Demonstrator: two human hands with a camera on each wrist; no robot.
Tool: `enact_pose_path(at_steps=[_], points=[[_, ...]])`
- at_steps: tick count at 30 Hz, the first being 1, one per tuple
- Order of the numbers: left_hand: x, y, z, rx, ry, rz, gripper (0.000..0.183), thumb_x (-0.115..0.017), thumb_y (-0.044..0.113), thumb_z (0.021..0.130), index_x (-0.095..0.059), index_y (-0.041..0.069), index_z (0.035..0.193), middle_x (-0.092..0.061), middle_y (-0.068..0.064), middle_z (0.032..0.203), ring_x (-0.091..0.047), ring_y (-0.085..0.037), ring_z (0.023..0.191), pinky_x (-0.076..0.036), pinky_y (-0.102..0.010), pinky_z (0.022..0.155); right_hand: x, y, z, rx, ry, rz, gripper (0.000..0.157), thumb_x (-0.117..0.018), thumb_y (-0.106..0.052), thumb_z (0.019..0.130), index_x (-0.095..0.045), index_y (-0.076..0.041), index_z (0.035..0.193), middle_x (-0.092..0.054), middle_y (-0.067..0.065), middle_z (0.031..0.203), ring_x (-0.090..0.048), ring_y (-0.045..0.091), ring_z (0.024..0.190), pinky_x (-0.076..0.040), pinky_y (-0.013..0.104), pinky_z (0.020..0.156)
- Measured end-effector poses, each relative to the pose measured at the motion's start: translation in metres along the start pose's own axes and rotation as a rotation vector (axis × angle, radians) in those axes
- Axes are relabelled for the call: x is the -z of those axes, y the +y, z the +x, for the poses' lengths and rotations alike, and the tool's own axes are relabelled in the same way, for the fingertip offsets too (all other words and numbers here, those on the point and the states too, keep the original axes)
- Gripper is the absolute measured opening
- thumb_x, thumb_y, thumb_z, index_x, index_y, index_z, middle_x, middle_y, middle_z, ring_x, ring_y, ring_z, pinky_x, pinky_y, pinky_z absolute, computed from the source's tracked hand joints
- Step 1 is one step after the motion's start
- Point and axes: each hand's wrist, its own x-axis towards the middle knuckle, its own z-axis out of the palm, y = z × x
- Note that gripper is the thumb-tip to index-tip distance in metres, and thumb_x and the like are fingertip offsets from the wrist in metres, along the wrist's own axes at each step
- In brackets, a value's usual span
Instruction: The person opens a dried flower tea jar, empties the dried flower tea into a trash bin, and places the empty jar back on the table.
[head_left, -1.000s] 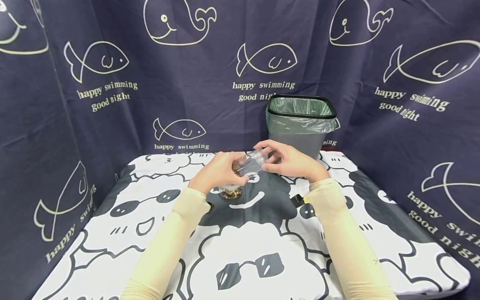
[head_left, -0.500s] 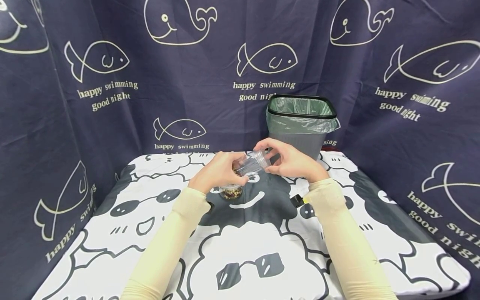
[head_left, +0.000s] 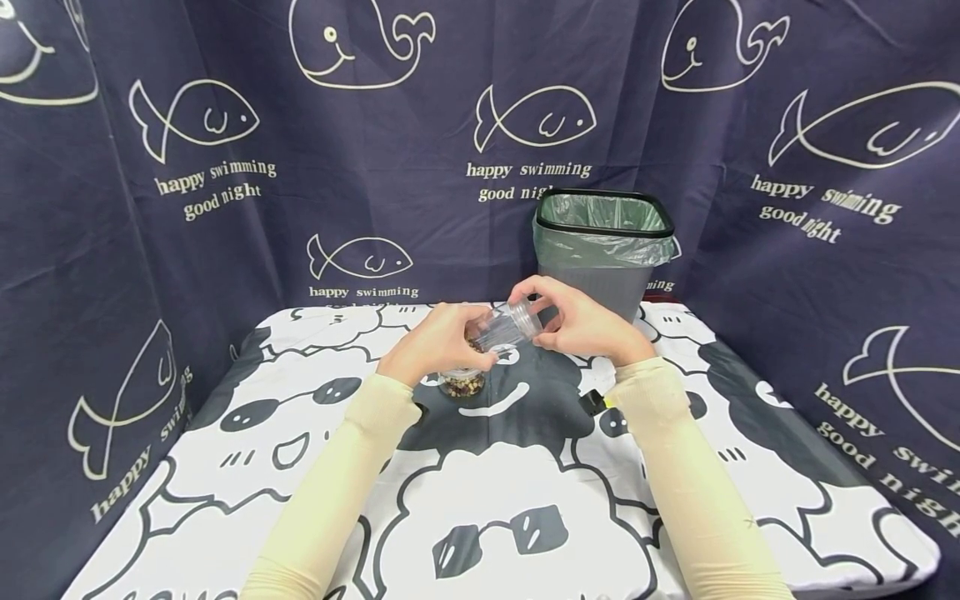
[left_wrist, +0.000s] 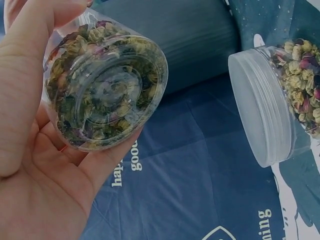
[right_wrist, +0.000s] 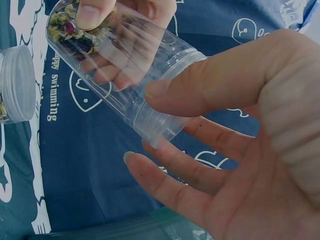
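My left hand (head_left: 433,343) grips the body of a clear plastic jar (head_left: 497,332) by its lower end. The jar tilts, its base low on the left and its lid end up on the right. Dried flower buds (right_wrist: 75,31) lie inside near the base. My right hand (head_left: 583,323) has its thumb and fingers about the clear ridged lid (right_wrist: 160,117) at the upper end; how firmly it fits is hard to tell. Below the left hand, a second jar (head_left: 462,385) of dried flowers stands on the table, with a translucent lid (left_wrist: 262,107).
A grey trash bin (head_left: 607,250) lined with a green bag stands behind the right hand at the table's back edge. Sheep-patterned cloth (head_left: 517,492) covers the table. Dark fish-print curtain (head_left: 360,150) hangs around the back and sides.
The right hand's fingers have shifted slightly to the right at the lid end of the tilted jar. The left hand and the standing jar stay put.
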Motion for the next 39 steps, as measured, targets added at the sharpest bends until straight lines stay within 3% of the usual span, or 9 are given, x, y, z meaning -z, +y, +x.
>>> enact_pose_path(at_steps=[3,6,10,14,18,28,39], points=[[0.0003,0.0004,0.0001,-0.002,-0.001,0.000,0.030,-0.084,0.025,0.074,-0.064,0.012,0.092,-0.067,0.002,0.075,-0.058,-0.012,0.064,-0.047,-0.028,0.061,0.0008,0.0000,-0.0001,0.008,-0.009,0.008,0.070,-0.073,0.012,0.081,-0.054,-0.020,0.139,-0.052,0.001,0.144,-0.062,0.031,0.124,-0.061,0.038,0.080],[0.0002,0.0004,0.0004,-0.001,-0.003,0.000,0.030,-0.084,0.025,0.074,-0.064,0.011,0.093,-0.068,0.002,0.077,-0.060,-0.013,0.066,-0.048,-0.029,0.063,0.0010,-0.0012,-0.0002,-0.008,-0.001,-0.001,0.069,-0.078,-0.002,0.087,-0.049,-0.021,0.147,-0.051,0.004,0.146,-0.062,0.031,0.123,-0.060,0.042,0.085],[0.0001,0.0001,0.0007,-0.003,-0.002,0.001,0.030,-0.084,0.025,0.074,-0.064,0.012,0.093,-0.069,0.003,0.078,-0.060,-0.013,0.066,-0.049,-0.029,0.064,0.0010,-0.0029,-0.0004,-0.102,0.031,-0.052,0.056,-0.074,-0.032,0.096,-0.050,-0.026,0.147,-0.059,0.006,0.135,-0.067,0.025,0.114,-0.057,0.044,0.091],[-0.0004,-0.0002,0.0006,-0.005,0.001,0.015,0.031,-0.084,0.026,0.074,-0.063,0.011,0.091,-0.065,0.002,0.074,-0.056,-0.011,0.063,-0.046,-0.028,0.063,0.0002,-0.0030,-0.0006,-0.211,0.018,-0.038,0.050,-0.066,-0.045,0.100,-0.050,-0.029,0.144,-0.067,0.007,0.123,-0.074,0.022,0.096,-0.059,0.042,0.086],[-0.0008,-0.0002,0.0002,-0.003,0.000,0.017,0.031,-0.084,0.027,0.075,-0.063,0.012,0.091,-0.065,0.004,0.074,-0.057,-0.010,0.064,-0.047,-0.028,0.064,-0.0018,-0.0018,0.0001,-0.258,0.018,-0.003,0.047,-0.063,-0.044,0.101,-0.052,-0.023,0.142,-0.070,0.010,0.111,-0.074,0.027,0.081,-0.061,0.042,0.076],[-0.0011,-0.0010,0.0007,-0.014,0.008,0.022,0.031,-0.084,0.028,0.074,-0.063,0.013,0.090,-0.065,0.004,0.075,-0.057,-0.011,0.063,-0.047,-0.029,0.063,-0.0049,-0.0012,0.0036,-0.313,0.056,-0.047,0.041,-0.057,-0.047,0.104,-0.057,-0.019,0.134,-0.068,0.009,0.091,-0.071,0.024,0.070,-0.059,0.036,0.069],[-0.0017,-0.0015,0.0010,-0.019,0.013,0.033,0.030,-0.083,0.027,0.073,-0.062,0.012,0.089,-0.063,0.004,0.073,-0.054,-0.009,0.063,-0.046,-0.028,0.062,-0.0063,-0.0026,0.0044,-0.314,0.069,-0.055,0.038,-0.062,-0.043,0.103,-0.058,-0.018,0.132,-0.068,0.008,0.088,-0.071,0.026,0.069,-0.058,0.036,0.067]])
